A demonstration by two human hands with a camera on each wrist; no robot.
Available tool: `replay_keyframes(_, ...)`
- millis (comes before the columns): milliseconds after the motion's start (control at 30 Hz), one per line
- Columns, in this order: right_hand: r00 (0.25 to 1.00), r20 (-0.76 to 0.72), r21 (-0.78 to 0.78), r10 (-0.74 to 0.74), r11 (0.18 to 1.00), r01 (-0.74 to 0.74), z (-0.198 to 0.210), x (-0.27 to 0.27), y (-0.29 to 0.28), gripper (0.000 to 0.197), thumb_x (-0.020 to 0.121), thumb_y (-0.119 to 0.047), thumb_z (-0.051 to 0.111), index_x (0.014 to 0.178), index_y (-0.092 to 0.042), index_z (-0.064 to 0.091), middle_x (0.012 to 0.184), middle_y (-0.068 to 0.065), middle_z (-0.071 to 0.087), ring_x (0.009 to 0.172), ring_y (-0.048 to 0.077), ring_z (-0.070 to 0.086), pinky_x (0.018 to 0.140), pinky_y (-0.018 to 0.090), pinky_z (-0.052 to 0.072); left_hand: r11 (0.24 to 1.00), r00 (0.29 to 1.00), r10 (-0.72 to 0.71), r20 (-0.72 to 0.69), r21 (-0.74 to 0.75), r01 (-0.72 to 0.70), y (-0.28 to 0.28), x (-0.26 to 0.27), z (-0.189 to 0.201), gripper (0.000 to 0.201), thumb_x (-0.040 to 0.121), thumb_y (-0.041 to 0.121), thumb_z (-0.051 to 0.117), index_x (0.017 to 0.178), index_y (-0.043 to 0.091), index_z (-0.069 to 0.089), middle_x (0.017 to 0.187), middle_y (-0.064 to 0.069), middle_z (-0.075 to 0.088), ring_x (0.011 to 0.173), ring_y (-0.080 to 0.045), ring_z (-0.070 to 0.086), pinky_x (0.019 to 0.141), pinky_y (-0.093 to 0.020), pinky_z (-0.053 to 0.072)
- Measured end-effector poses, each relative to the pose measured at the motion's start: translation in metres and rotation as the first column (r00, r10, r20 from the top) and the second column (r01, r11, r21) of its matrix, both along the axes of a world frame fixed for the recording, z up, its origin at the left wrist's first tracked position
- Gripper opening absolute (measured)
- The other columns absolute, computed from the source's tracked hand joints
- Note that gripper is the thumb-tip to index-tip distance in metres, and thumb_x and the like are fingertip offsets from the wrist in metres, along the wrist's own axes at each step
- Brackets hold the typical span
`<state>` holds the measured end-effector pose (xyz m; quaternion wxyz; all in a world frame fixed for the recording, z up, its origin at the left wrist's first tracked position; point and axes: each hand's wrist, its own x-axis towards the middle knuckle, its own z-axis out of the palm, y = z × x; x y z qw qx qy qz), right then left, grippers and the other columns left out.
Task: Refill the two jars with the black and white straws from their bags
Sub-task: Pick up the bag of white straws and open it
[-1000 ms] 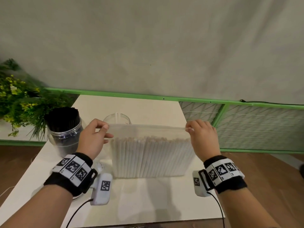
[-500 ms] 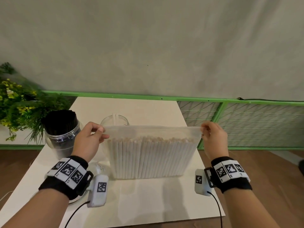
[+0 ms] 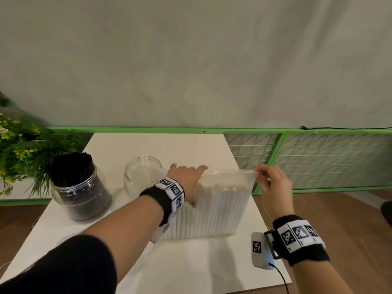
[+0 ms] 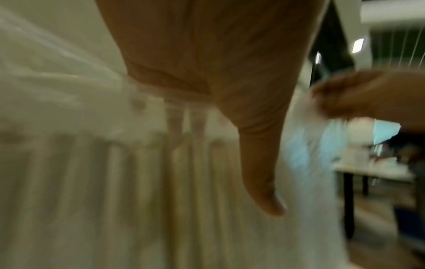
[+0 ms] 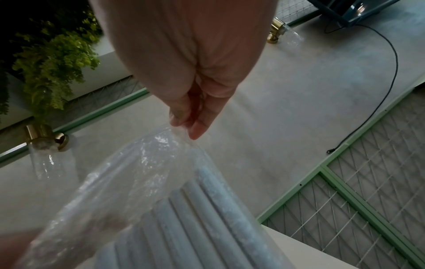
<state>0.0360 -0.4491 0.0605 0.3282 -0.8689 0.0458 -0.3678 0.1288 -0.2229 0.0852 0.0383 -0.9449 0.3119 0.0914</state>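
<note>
A clear plastic bag (image 3: 216, 211) packed with upright white straws (image 3: 222, 188) stands on the white table (image 3: 191, 268). My left hand (image 3: 186, 179) reaches across into the bag's mouth with fingers stretched over the straw tops. Its thumb (image 4: 260, 163) runs straight down the bag's near side. My right hand (image 3: 269, 181) pinches the bag's top right corner (image 5: 181, 131) and holds it up. Behind the bag stands a clear jar (image 3: 142, 172) holding only a couple of white straws. To its left, a jar (image 3: 80, 187) is full of black straws.
A leafy plant with yellow flowers (image 3: 19, 149) sits left of the table. A green rail and wire mesh panel (image 3: 318, 158) run behind and to the right. Wooden floor lies past the table's right edge (image 3: 261, 211).
My left hand let go of the bag's left corner and moved right, into the bag's mouth over the straws. My right hand kept its pinch on the right corner.
</note>
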Motion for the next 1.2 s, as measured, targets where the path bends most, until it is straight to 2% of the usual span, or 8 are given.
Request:
replay_keyframes(133, 1.0, 0.014, 0.086, -0.017, 0.996, 0.016, 0.0, -0.005, 0.003, 0.017, 0.087, 0.005, 0.061, 0.096, -0.009, 0.064, 0.092, -0.001, 0.06, 0.082, -0.001, 0.056, 0.073, 0.009, 0.045, 1.0, 0.997, -0.016, -0.073, 0.001, 0.016, 0.004, 0.013, -0.006, 0.027, 0.081, 0.038, 0.063, 0.102, 0.022, 0.057, 0.102, -0.005, 0.067, 0.09, -0.027, 0.062, 0.072, -0.033, 0.049)
replay_keyframes(300, 0.984, -0.119, 0.57, -0.131, 0.802, 0.176, -0.029, -0.025, 0.0, 0.061, 0.087, -0.034, 0.065, 0.139, -0.023, 0.034, 0.133, -0.001, 0.04, 0.12, 0.012, 0.044, 0.098, 0.032, 0.041, 0.924, 0.992, 0.065, -0.112, -0.37, -0.102, 0.026, 0.013, 0.009, 0.024, 0.084, 0.045, 0.061, 0.1, 0.028, 0.061, 0.098, -0.003, 0.069, 0.093, -0.026, 0.063, 0.079, -0.036, 0.05)
replay_keyframes(433, 0.975, -0.222, 0.773, 0.026, 0.614, 0.16, -0.053, -0.031, 0.02, 0.089, 0.077, -0.048, 0.066, 0.149, -0.029, 0.016, 0.147, 0.003, 0.034, 0.13, 0.017, 0.038, 0.1, 0.035, 0.034, 0.575, 0.954, 0.088, -0.286, -0.768, -0.284, 0.048, 0.003, 0.028, 0.024, 0.08, 0.034, 0.073, 0.102, 0.032, 0.065, 0.1, 0.003, 0.07, 0.092, -0.014, 0.063, 0.082, -0.032, 0.05)
replay_keyframes(567, 0.928, -0.176, 0.838, 0.329, 0.545, -0.034, -0.042, -0.009, 0.036, 0.118, 0.054, -0.065, 0.082, 0.146, -0.018, 0.027, 0.139, 0.002, 0.048, 0.127, 0.016, 0.049, 0.107, 0.038, 0.038, 0.296, 0.88, 0.037, -0.474, -0.836, -0.463, 0.06, -0.007, 0.026, 0.032, 0.076, 0.026, 0.076, 0.106, 0.019, 0.066, 0.096, 0.006, 0.072, 0.092, -0.005, 0.065, 0.082, -0.023, 0.047)
replay_keyframes(733, 0.908, 0.002, 0.78, 0.418, 0.568, -0.263, 0.002, 0.001, 0.046, 0.052, 0.079, -0.019, 0.072, 0.126, -0.01, 0.054, 0.116, 0.003, 0.07, 0.109, 0.019, 0.065, 0.09, 0.035, 0.054, 0.103, 0.85, -0.015, -0.526, -0.846, -0.522, 0.083, -0.016, 0.016, 0.034, 0.072, 0.017, 0.077, 0.104, 0.018, 0.067, 0.092, 0.003, 0.075, 0.09, -0.009, 0.069, 0.083, -0.024, 0.05)
replay_keyframes(1000, 0.928, -0.031, 0.686, 0.371, 0.683, -0.25, 0.006, 0.008, 0.055, 0.052, 0.077, -0.021, 0.074, 0.123, -0.013, 0.051, 0.115, 0.002, 0.069, 0.108, 0.016, 0.065, 0.091, 0.039, 0.053, -0.066, 0.866, -0.012, -0.499, -0.864, -0.499, 0.096, -0.027, 0.001, 0.038, 0.072, 0.013, 0.077, 0.107, 0.019, 0.064, 0.101, 0.005, 0.072, 0.095, -0.005, 0.066, 0.082, -0.015, 0.051)
replay_keyframes(1100, 0.91, -0.117, 0.7, 0.398, 0.683, -0.209, -0.005, 0.007, 0.058, 0.058, 0.073, -0.033, 0.075, 0.122, -0.015, 0.052, 0.114, 0.001, 0.07, 0.107, 0.016, 0.065, 0.097, 0.046, 0.05, 0.006, 0.83, -0.006, -0.558, -0.83, -0.557, 0.099, -0.029, -0.016, 0.045, 0.073, 0.015, 0.079, 0.115, 0.021, 0.062, 0.107, 0.006, 0.071, 0.102, -0.007, 0.065, 0.087, -0.023, 0.052)
replay_keyframes(1200, 0.897, -0.19, 0.694, 0.4, 0.701, -0.165, -0.017, 0.005, 0.056, 0.049, 0.074, -0.036, 0.074, 0.115, -0.018, 0.054, 0.108, 0.001, 0.071, 0.101, 0.016, 0.067, 0.096, 0.049, 0.05, 0.024, 0.817, 0.02, -0.577, -0.816, -0.577, 0.098, -0.037, -0.027, 0.037, 0.077, -0.002, 0.072, 0.108, 0.017, 0.064, 0.094, 0.008, 0.072, 0.095, -0.005, 0.066, 0.073, -0.013, 0.052)
